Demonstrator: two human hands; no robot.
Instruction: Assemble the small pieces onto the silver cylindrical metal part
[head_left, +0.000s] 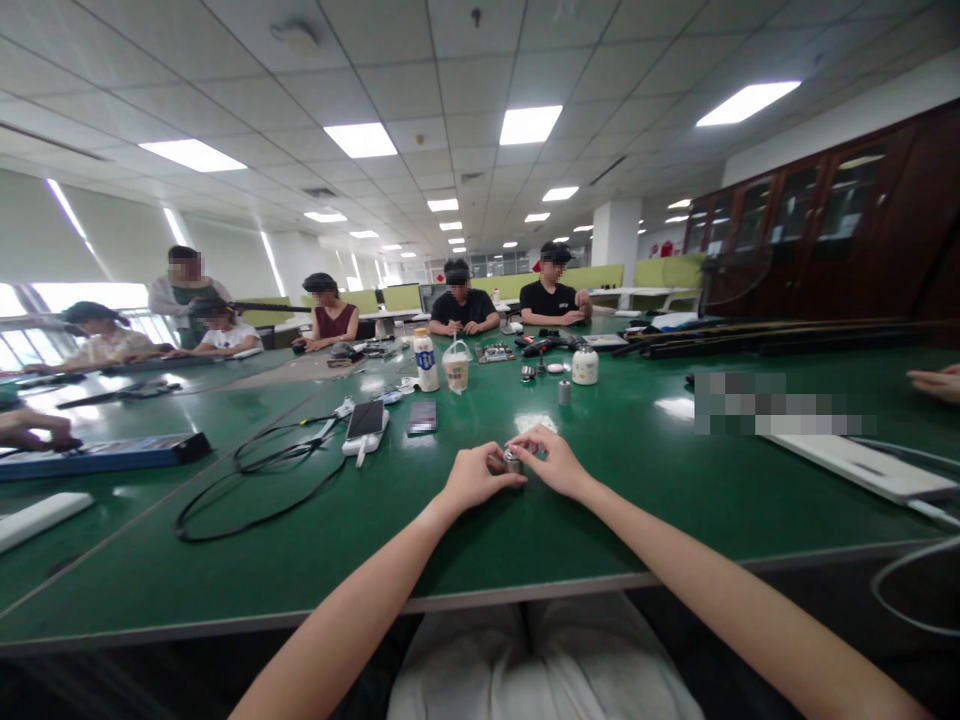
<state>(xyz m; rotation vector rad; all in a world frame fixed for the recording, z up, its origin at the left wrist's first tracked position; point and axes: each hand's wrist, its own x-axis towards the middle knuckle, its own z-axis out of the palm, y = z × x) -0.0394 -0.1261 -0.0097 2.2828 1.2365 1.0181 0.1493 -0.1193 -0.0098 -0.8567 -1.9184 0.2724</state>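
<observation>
Both my hands meet over the green table [615, 500] a little beyond its near edge. Between them is a small silver metal cylinder [512, 461], resting on or just above the table. My left hand [474, 477] pinches it from the left with curled fingers. My right hand [551, 460] grips it from the right, fingertips on its top. A second small grey cylinder [564, 391] stands upright farther back on the table.
A phone on a white charger [365, 424], a black cable loop [255, 485] and a dark card [422, 416] lie to the left. A bottle [426, 360], a cup [455, 368] and a white jar [585, 365] stand behind. Several people sit round the far side. A white slab [862, 465] lies right.
</observation>
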